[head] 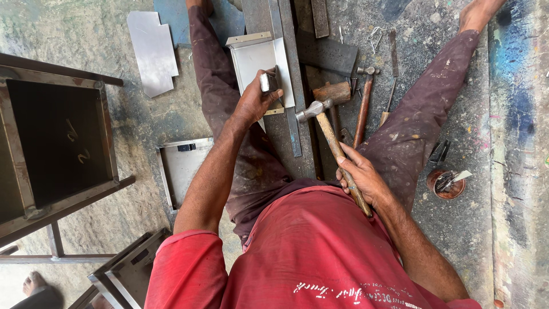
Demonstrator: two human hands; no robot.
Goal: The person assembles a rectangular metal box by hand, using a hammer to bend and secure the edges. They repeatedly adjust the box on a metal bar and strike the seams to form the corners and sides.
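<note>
Sitting on the concrete floor [143, 120] with legs spread, the person works between the knees, seen from the head camera. The left hand [254, 103] has its grip clamped on a small metal block [267, 82], pressed against the folded sheet-metal box [257, 57] that rests on a long steel bar [286, 86] running away from the body. The right hand [360, 177] has its grip closed around the wooden handle of a hammer [331, 137], whose steel head sits just beside the near edge of the box, close to the left hand. A second hammer [363, 97] and a wooden-handled tool [390, 86] lie on the floor beside the right leg. Farther right, a small round tin [446, 184] holds bits of metal, with dark pliers [439, 152] near it. Left of the left leg lie a flat cut sheet [153, 51] and a shallow metal tray [182, 169]; a dark metal frame box [57, 143] stands at the far left.
</note>
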